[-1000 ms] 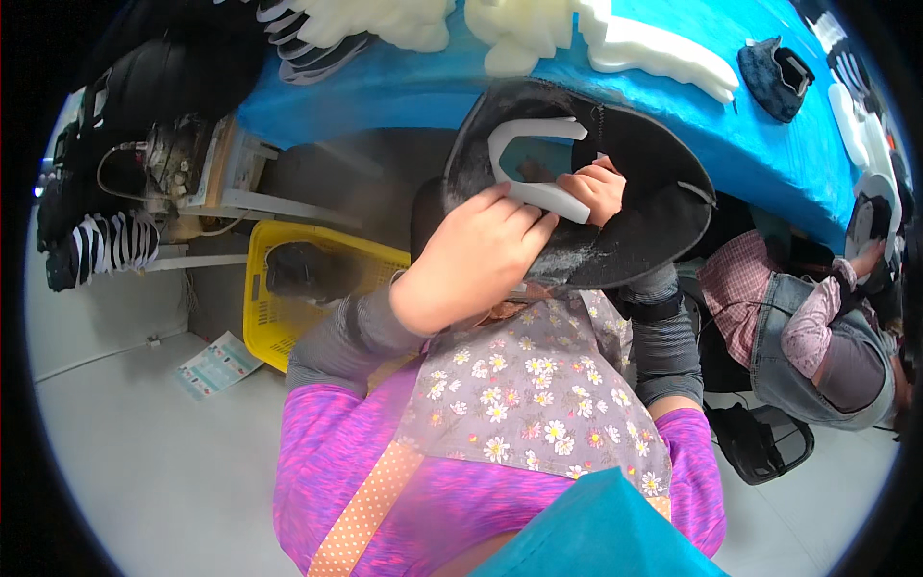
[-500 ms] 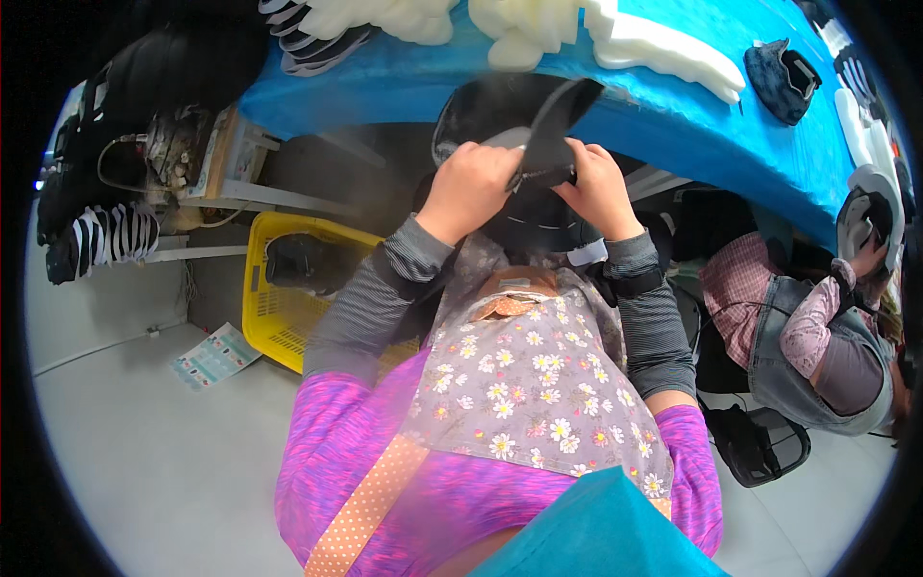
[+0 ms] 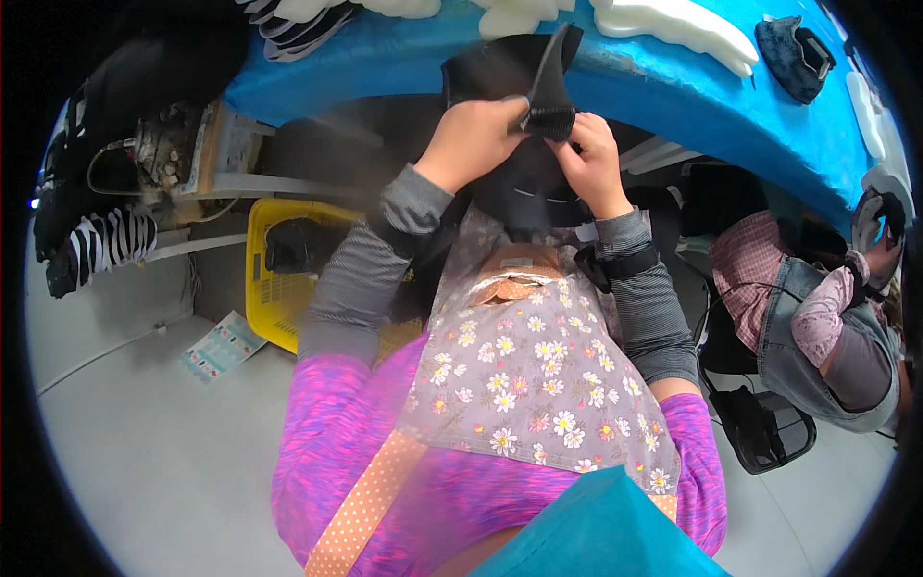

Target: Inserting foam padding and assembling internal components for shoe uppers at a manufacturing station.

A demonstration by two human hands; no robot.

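Note:
In front of me, by the edge of the blue-covered table [image 3: 673,106], I hold a soft black piece that looks like a shoe upper [image 3: 552,82]. One of its flaps stands upright and a ribbed band shows at its lower edge. My left hand [image 3: 473,142] is closed on its left side, thumb toward the band. My right hand [image 3: 591,163] pinches the lower right end of the band with bent fingers. Below both hands lies another dark thing [image 3: 524,192] with short white marks, partly on my flowered apron; its kind is unclear.
White foam-like shapes [image 3: 673,27] and a dark fuzzy shoe upper [image 3: 793,60] lie on the table. A yellow basket [image 3: 258,279] holding a black item stands at left. Striped pieces [image 3: 113,238] hang farther left. Another person [image 3: 817,337] sits working at right.
The view has shifted slightly. The black shoe upper has turned so its ribbed band now shows, and my right hand has moved lower along its edge. My left hand keeps its grip.

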